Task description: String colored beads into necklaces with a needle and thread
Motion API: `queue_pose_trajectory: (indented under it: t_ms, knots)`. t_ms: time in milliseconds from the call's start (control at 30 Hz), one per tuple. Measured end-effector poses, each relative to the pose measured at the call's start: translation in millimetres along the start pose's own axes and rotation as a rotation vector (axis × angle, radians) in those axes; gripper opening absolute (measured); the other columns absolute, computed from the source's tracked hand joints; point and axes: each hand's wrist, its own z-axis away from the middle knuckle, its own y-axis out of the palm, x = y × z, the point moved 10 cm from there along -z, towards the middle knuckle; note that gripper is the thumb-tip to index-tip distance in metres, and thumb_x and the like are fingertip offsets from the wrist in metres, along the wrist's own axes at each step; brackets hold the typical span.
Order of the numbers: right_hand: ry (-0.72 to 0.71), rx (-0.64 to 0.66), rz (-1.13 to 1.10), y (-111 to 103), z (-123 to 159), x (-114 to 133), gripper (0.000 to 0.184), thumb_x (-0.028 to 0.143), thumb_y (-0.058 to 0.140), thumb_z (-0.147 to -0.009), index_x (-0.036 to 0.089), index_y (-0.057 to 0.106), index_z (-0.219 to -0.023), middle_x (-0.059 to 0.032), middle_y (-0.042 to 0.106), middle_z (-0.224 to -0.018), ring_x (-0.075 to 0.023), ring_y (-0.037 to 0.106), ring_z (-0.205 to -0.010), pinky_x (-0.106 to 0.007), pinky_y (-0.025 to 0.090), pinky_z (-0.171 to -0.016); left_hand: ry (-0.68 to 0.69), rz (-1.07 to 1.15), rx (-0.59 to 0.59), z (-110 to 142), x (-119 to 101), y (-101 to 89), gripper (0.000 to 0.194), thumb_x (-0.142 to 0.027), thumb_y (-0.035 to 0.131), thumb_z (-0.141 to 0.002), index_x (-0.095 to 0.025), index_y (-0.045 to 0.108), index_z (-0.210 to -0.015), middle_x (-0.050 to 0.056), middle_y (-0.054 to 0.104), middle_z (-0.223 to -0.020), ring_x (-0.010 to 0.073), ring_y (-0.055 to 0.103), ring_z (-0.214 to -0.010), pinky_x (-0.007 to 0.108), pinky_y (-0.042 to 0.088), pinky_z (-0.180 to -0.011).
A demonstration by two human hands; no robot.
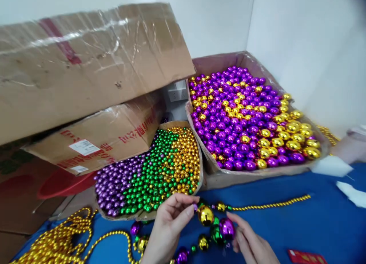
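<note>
My left hand [172, 225] pinches a beaded necklace [206, 215] by a small purple bead, just left of a large gold bead. Fingers of my right hand [250, 239] are closed at a big shiny purple bead [227, 228] on the same strand, with green beads beside it. More gold, green and purple beads hang in a loop below and pass behind my left hand. A thin gold bead chain [271, 205] runs off to the right over the blue cloth [286, 226].
A carton of small purple, green and gold beads [154, 180] stands ahead; a larger one of purple and gold beads [228, 123] is at right. Cardboard boxes [100, 66] overhang the left. Gold chains [57, 241] lie heaped. Another person's blurred arm [350, 146] shows at right.
</note>
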Motion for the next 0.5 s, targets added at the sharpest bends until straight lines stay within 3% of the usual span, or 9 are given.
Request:
queue_pose_trajectory:
  t_ms: [133,233,333,433,500]
  knots:
    - [0.115,0.113,0.060,-6,12,-17,0.045,0.030,0.026,-0.096,0.021,0.036,-0.139,-0.0032,0.070,-0.081,-0.0165,0.067,-0.077,-0.026,0.050,-0.075,0.021,-0.063,0.157,5,11,44.0,0.004,-0.022,0.071,-0.076,-0.019,0.072,-0.079,0.008,0.072,-0.101,0.0219,0.065,-0.092,0.029,0.051,-0.077]
    - [0.147,0.086,0.053,-11,24,-39,0.047,0.027,0.027,-0.094,0.015,0.037,-0.138,-0.0045,0.071,-0.081,-0.0175,0.068,-0.077,-0.027,0.051,-0.075,0.174,-0.260,0.267,13,7,79.9,0.006,-0.022,0.066,-0.080,-0.020,0.072,-0.080,0.008,0.071,-0.098,0.0228,0.066,-0.088,0.031,0.051,-0.075]
    - [0.065,-0.002,0.065,-25,32,-47,0.044,0.024,0.032,-0.092,0.014,0.044,-0.133,-0.0090,0.069,-0.099,-0.0156,0.067,-0.073,-0.026,0.053,-0.072,0.385,-0.439,0.354,25,-12,107.5,0.010,-0.017,0.061,-0.083,-0.020,0.070,-0.080,0.008,0.071,-0.094,0.0220,0.065,-0.086,0.033,0.049,-0.079]
    - [-0.040,-0.071,0.135,-48,32,-33,0.041,0.023,0.038,-0.091,0.017,0.048,-0.130,-0.0126,0.057,-0.127,-0.0172,0.065,-0.096,-0.025,0.054,-0.079,0.494,-0.451,0.374,31,-39,119.5,0.013,-0.012,0.058,-0.084,-0.020,0.068,-0.085,0.009,0.071,-0.092,0.0225,0.064,-0.086,0.033,0.049,-0.078]
    - [-0.069,-0.119,0.182,-67,30,-14,0.039,0.026,0.040,-0.092,0.021,0.049,-0.129,-0.0113,0.057,-0.128,-0.0186,0.060,-0.109,-0.025,0.053,-0.084,0.543,-0.441,0.367,33,-60,126.0,0.015,-0.010,0.058,-0.084,-0.021,0.067,-0.087,0.009,0.071,-0.091,0.0227,0.064,-0.086,0.033,0.050,-0.077]
